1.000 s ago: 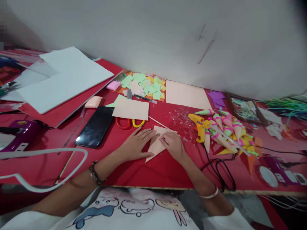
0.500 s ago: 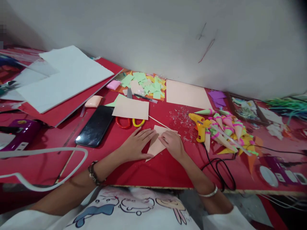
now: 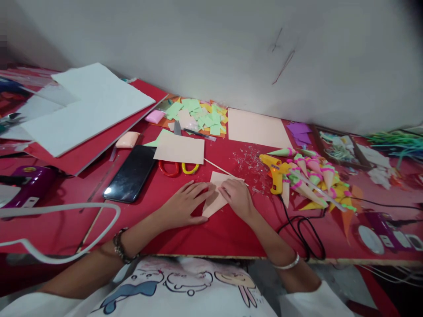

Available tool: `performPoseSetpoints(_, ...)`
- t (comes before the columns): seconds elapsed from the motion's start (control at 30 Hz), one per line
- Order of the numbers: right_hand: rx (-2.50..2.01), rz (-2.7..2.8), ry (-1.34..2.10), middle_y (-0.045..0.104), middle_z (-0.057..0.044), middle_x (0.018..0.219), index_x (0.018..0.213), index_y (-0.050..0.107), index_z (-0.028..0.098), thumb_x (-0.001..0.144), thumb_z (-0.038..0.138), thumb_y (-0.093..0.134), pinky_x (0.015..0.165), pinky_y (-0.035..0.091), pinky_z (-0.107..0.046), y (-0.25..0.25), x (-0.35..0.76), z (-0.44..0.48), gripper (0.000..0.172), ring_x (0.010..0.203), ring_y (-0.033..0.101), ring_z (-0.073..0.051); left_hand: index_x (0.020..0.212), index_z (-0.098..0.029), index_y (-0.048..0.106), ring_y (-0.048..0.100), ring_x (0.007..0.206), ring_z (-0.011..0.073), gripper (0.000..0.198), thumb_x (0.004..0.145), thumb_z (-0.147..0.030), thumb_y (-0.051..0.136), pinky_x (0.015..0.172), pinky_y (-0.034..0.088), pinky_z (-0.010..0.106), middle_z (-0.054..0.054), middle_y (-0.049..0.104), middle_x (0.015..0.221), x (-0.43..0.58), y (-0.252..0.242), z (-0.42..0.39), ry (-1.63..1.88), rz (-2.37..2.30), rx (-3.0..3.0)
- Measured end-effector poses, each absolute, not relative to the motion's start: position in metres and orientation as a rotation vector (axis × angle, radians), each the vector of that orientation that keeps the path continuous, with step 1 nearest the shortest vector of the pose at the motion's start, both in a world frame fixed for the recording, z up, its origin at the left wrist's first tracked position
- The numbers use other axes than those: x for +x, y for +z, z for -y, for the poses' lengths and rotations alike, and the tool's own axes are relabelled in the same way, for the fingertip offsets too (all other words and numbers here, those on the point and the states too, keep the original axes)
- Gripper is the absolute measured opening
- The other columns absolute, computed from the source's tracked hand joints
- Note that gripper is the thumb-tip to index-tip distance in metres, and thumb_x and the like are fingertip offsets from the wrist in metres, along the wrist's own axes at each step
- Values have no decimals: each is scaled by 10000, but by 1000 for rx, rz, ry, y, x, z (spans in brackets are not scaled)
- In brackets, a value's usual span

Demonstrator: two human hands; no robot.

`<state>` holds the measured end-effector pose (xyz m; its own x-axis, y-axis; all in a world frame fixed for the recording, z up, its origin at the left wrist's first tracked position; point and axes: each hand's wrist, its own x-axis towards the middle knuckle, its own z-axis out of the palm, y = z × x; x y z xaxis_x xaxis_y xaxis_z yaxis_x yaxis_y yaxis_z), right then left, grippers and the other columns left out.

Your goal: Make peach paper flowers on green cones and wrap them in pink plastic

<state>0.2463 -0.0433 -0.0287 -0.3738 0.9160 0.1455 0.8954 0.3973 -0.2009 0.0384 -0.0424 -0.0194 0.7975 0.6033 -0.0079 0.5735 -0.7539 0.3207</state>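
A peach piece of paper [image 3: 216, 191] lies on the red table right in front of me, its lower end narrowing to a point. My left hand [image 3: 188, 202] is open with fingers apart, its fingertips at the paper's left edge. Curled over the right side of the same paper, my right hand [image 3: 237, 199] has its fingers closed on it; the exact grip is partly hidden. Just beyond lies a thin pale stick [image 3: 220, 168]. Scissors with red and yellow handles [image 3: 190, 169] lie partly under another peach sheet [image 3: 180, 149].
A phone [image 3: 130, 174] lies to the left, near white boards [image 3: 95, 110]. On the right, a yellow glue gun [image 3: 275, 174] with a black cord rests against a pile of paper cones [image 3: 313, 176]. Green paper scraps [image 3: 198, 112] lie at the back.
My left hand has slid slightly left, toward the paper's edge. My right hand stays on the paper almost unmoved.
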Motion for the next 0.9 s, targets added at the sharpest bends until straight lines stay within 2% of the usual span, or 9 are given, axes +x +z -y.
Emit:
performPoseSetpoints(0.13, -1602, 2423, 120, 577, -20, 712, 708, 503, 182, 865, 272, 398, 674, 275, -264, -28, 246, 44, 209, 701, 489, -152, 1303, -284, 289, 280, 1237, 200, 547, 805, -486, 391, 1032, 188, 364, -1, 336, 1364, 39, -16, 41, 88, -785, 2662)
performPoseSetpoints(0.43, -1628, 2413, 85, 570, -25, 698, 712, 520, 184, 857, 260, 410, 663, 293, -273, -27, 244, 45, 197, 690, 488, -160, 1337, -290, 214, 240, 1268, 199, 587, 811, -507, 361, 1044, 135, 370, -11, 261, 1405, 36, -18, 41, 88, -787, 2684)
performPoseSetpoints(0.5, -1643, 2407, 68, 571, -41, 730, 748, 535, 179, 853, 258, 415, 693, 306, -284, -25, 242, 47, 178, 723, 490, -172, 1344, -294, 189, 222, 1275, 203, 612, 802, -520, 364, 1048, 109, 382, -16, 243, 1411, 36, -18, 41, 80, -787, 2683)
performPoseSetpoints(0.63, -1641, 2369, -9, 556, -88, 926, 926, 557, 182, 830, 268, 449, 804, 318, -344, -21, 237, 59, 168, 880, 459, -218, 1345, -300, 176, 176, 1292, 210, 641, 784, -523, 391, 1049, 77, 403, -26, 199, 1424, 35, -18, 38, 53, -783, 2672)
performPoseSetpoints(0.8, -1289, 2517, 53, 560, -57, 976, 952, 589, 242, 818, 195, 442, 968, 248, -397, -23, 230, 92, 204, 940, 452, -191, 1345, -298, 177, 160, 1299, 214, 674, 760, -504, 443, 1049, 81, 404, -23, 190, 1426, 33, -18, 34, 28, -750, 2647)
performPoseSetpoints(0.9, -1218, 2561, 190, 544, -45, 1030, 1030, 572, 267, 796, 199, 474, 973, 268, -380, -22, 228, 109, 263, 1009, 423, -196, 1349, -313, 127, 142, 1304, 208, 713, 747, -470, 476, 1047, 91, 411, -32, 162, 1433, 31, -18, 33, -7, -741, 2648)
